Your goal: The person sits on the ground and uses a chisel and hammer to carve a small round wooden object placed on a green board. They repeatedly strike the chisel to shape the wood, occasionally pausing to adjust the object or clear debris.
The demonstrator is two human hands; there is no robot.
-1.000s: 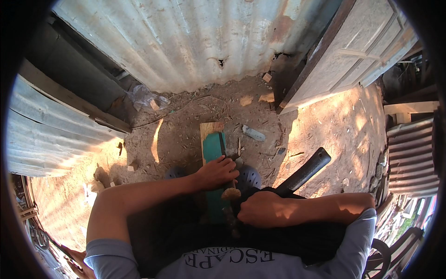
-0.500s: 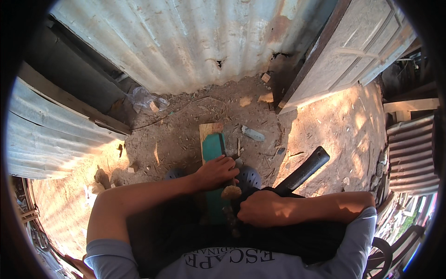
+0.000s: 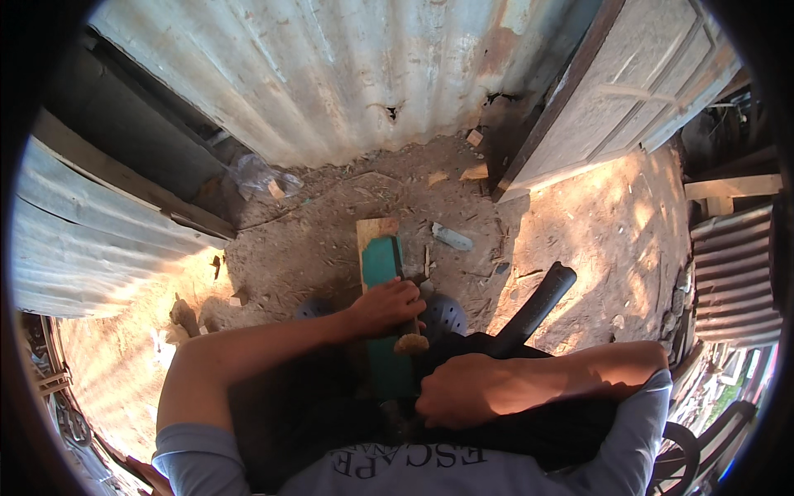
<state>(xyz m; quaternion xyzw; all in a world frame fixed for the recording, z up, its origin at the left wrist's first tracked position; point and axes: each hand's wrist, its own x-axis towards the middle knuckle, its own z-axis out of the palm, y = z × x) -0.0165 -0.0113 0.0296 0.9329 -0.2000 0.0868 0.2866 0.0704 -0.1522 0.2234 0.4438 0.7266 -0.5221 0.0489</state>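
My left hand (image 3: 389,306) is closed round a tool with a worn, mushroomed wooden handle (image 3: 412,341), over a teal-green object (image 3: 380,260) on a light wooden board (image 3: 372,225) between my legs. My right hand (image 3: 447,388) is closed low at my lap, just right of the green piece; what its fingers hold is hidden. A long black handle with a hole at its end (image 3: 536,302) slants up to the right from behind that hand; whether I grip it cannot be told.
Corrugated metal sheets (image 3: 339,74) stand ahead and at left, with a wooden door (image 3: 620,83) at right. The dirt ground (image 3: 314,202) has chips, a plastic bag (image 3: 256,175) and a pale flat piece (image 3: 452,237). Corrugated scrap (image 3: 729,277) lies at far right.
My right hand has moved down and slightly left, toward my body, and the black handle has shifted slightly. My left hand stays in about the same place.
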